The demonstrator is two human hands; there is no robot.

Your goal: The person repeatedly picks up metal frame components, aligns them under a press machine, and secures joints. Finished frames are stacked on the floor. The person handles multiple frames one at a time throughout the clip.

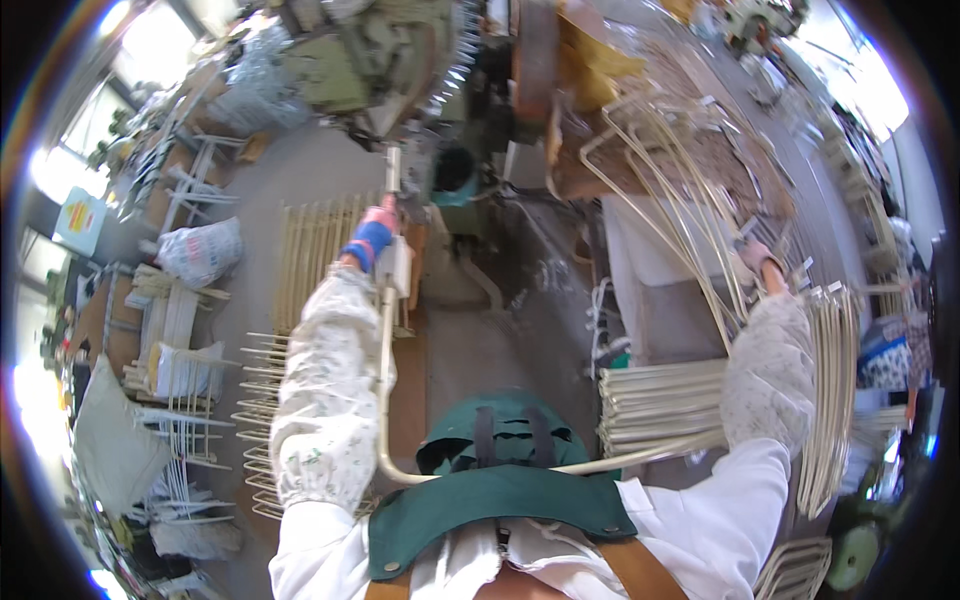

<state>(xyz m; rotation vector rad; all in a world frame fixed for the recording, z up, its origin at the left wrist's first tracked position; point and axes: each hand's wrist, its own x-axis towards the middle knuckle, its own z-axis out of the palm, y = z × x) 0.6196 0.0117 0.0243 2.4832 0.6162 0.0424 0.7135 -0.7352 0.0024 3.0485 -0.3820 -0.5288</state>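
Observation:
My left hand (372, 236), in a pink and blue glove or wrap, is closed on a long cream-coloured bent tube (385, 400). The tube's upper end points at the machine ahead. Near my waist it bends and runs across my front to the right, passing out of sight by my right forearm. Out to the right, my right hand (760, 256) is closed at one of several bent tubes (680, 215) leaning over a cardboard-covered stand (640, 170). Its fingertips are partly hidden.
A green and grey machine (335, 70) stands ahead. Tubes lie in rows on the left (315, 250), and stacked tubes (660, 405) sit at right, beside another bundle (828, 390). Plastic-wrapped goods (200, 250) line the left side. My green apron (500, 510) is below.

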